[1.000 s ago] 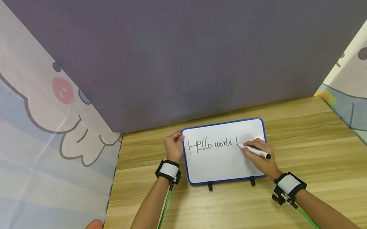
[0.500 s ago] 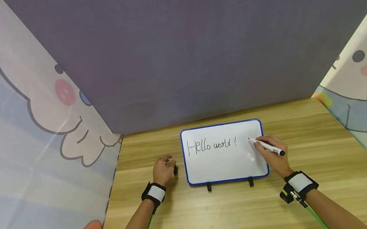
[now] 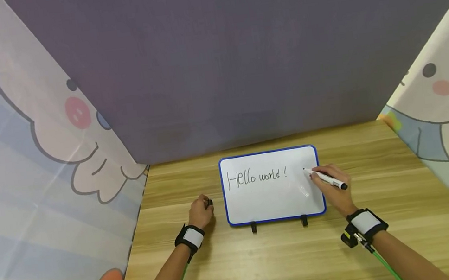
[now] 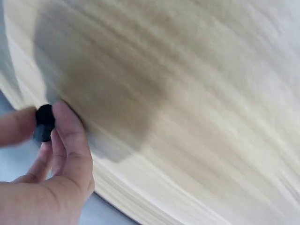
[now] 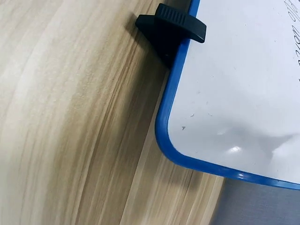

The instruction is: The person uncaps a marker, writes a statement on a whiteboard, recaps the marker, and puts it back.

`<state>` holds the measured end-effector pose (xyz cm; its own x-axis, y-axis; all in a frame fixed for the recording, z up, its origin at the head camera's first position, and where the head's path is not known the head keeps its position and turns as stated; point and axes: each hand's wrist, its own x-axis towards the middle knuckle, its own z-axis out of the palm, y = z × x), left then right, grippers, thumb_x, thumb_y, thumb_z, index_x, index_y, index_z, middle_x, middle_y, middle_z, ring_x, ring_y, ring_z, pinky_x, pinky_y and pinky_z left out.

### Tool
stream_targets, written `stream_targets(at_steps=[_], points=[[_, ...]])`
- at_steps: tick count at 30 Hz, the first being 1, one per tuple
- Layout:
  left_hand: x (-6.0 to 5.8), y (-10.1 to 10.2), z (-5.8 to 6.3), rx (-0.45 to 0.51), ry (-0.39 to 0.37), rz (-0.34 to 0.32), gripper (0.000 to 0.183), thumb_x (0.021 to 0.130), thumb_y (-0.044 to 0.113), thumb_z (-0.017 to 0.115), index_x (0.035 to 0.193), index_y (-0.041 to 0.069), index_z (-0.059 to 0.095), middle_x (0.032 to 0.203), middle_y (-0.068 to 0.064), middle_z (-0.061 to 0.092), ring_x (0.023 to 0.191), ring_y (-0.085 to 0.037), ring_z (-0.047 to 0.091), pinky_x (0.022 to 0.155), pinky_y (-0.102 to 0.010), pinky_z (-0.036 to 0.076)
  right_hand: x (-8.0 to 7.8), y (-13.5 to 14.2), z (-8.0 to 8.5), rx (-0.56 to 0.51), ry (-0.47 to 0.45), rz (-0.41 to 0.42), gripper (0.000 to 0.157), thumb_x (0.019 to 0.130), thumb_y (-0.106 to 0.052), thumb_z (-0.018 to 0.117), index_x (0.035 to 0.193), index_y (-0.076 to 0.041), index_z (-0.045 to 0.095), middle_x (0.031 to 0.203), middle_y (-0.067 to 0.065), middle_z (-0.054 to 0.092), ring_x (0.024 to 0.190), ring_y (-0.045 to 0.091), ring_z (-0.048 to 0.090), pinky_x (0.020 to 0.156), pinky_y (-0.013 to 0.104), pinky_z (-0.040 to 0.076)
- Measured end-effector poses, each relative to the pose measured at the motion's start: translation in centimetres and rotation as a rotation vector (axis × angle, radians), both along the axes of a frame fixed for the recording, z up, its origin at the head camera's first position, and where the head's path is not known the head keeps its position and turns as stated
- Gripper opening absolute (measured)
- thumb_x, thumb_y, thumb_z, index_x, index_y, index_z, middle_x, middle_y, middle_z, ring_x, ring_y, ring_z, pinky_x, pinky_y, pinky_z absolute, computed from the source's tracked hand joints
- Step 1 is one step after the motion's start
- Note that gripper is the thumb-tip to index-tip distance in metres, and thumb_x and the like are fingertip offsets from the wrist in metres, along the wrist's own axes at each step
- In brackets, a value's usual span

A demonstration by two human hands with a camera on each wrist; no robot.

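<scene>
A white marker with a bare black tip is held in my right hand, over the right side of a small whiteboard. Its tip is close to the board; whether it touches I cannot tell. Black handwriting on the board reads "Hello world!". Left of the board, my left hand pinches a small black marker cap between thumb and fingers, as the left wrist view shows. The right wrist view takes in the board's blue frame but neither the right hand nor the marker.
Two black clip stands hold the board's lower edge on the wood-grain table. A grey panel rises behind the table. Cartoon-printed sheets hang at both sides.
My left hand has left the board's upper left edge and moved left and nearer, turning the cap. The right hand has drawn the marker rightward from the exclamation mark, which now has its dot.
</scene>
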<state>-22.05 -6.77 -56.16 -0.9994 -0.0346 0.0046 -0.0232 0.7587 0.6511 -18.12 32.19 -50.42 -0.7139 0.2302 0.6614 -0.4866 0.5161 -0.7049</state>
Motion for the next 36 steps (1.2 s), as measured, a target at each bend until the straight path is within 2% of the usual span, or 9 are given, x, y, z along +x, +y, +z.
stream_targets(at_steps=[3, 6, 9, 11, 16, 22, 28, 36], points=[[-0.9, -0.6, 1.2, 0.150, 0.049, 0.060, 0.025, 0.086, 0.001, 0.057, 0.111, -0.003, 0.056, 0.095, -0.019, 0.064, 0.085, -0.029, 0.062, 0.071, -0.040, 0.051, 0.0, -0.7, 0.7, -0.019, 0.001, 0.020, 0.014, 0.071, 0.011, 0.068, 0.083, 0.005, 0.071, 0.076, 0.019, 0.063, 0.066, -0.003, 0.054, 0.055, 0.007, 0.042], [-2.2, -0.7, 3.3, 0.314, 0.137, 0.102, 0.026, 0.090, -0.001, 0.051, 0.116, -0.004, 0.053, 0.102, -0.021, 0.061, 0.090, -0.031, 0.060, 0.075, -0.041, 0.050, -0.3, -1.3, 1.4, -0.038, -0.001, 0.032, 0.013, 0.071, 0.012, 0.067, 0.083, 0.008, 0.070, 0.077, 0.022, 0.063, 0.067, 0.000, 0.054, 0.056, 0.006, 0.042], [-3.1, 0.0, 5.6, 0.380, 0.239, 0.070, 0.025, 0.092, -0.002, 0.049, 0.116, -0.001, 0.053, 0.106, -0.020, 0.059, 0.094, -0.031, 0.059, 0.080, -0.042, 0.050, -0.9, -1.7, 1.5, -0.037, 0.020, 0.030, 0.014, 0.071, 0.011, 0.068, 0.083, 0.006, 0.070, 0.078, 0.020, 0.064, 0.069, 0.000, 0.055, 0.058, 0.007, 0.042], [-3.4, 0.8, 6.9, 0.392, 0.321, 0.017, 0.024, 0.091, -0.004, 0.049, 0.115, -0.001, 0.054, 0.107, -0.020, 0.059, 0.098, -0.031, 0.058, 0.084, -0.044, 0.050, -1.5, -2.1, 1.4, -0.035, 0.046, 0.040, 0.015, 0.070, 0.011, 0.068, 0.083, 0.004, 0.071, 0.078, 0.018, 0.065, 0.070, 0.000, 0.055, 0.059, 0.007, 0.042], [-3.3, 3.3, 9.2, 0.357, 0.474, -0.156, 0.022, 0.090, -0.005, 0.051, 0.111, -0.001, 0.056, 0.106, -0.017, 0.058, 0.100, -0.029, 0.057, 0.087, -0.043, 0.051, -1.9, -4.5, 3.3, -0.037, 0.057, 0.084, 0.014, 0.070, 0.011, 0.069, 0.083, 0.004, 0.071, 0.077, 0.016, 0.064, 0.070, 0.000, 0.055, 0.060, 0.009, 0.042], [-2.7, 6.0, 10.8, 0.183, 0.551, -0.304, 0.025, 0.088, -0.008, 0.050, 0.109, 0.003, 0.060, 0.104, -0.012, 0.059, 0.095, -0.024, 0.060, 0.084, -0.038, 0.052, -1.7, -8.0, 6.6, -0.012, -0.008, 0.164, 0.012, 0.074, 0.008, 0.068, 0.086, 0.005, 0.070, 0.079, 0.015, 0.064, 0.072, 0.002, 0.055, 0.061, 0.009, 0.043], [-2.1, 7.8, 11.2, 0.074, 0.545, -0.430, 0.032, 0.086, -0.010, 0.053, 0.109, 0.010, 0.061, 0.109, -0.007, 0.059, 0.100, -0.021, 0.061, 0.086, -0.032, 0.053, -1.6, -10.2, 7.7, 0.019, -0.023, 0.312, 0.015, 0.075, 0.007, 0.068, 0.089, 0.003, 0.070, 0.079, 0.013, 0.064, 0.072, 0.002, 0.056, 0.060, 0.011, 0.043], [-1.7, 9.2, 11.3, 0.056, 0.521, -0.489, 0.032, 0.087, -0.010, 0.053, 0.108, 0.012, 0.061, 0.105, -0.004, 0.058, 0.099, -0.016, 0.060, 0.085, -0.029, 0.053, -1.5, -11.2, 7.8, 0.001, -0.023, 0.392, 0.014, 0.077, 0.006, 0.067, 0.090, 0.005, 0.069, 0.079, 0.013, 0.064, 0.073, 0.003, 0.058, 0.059, 0.012, 0.044]])
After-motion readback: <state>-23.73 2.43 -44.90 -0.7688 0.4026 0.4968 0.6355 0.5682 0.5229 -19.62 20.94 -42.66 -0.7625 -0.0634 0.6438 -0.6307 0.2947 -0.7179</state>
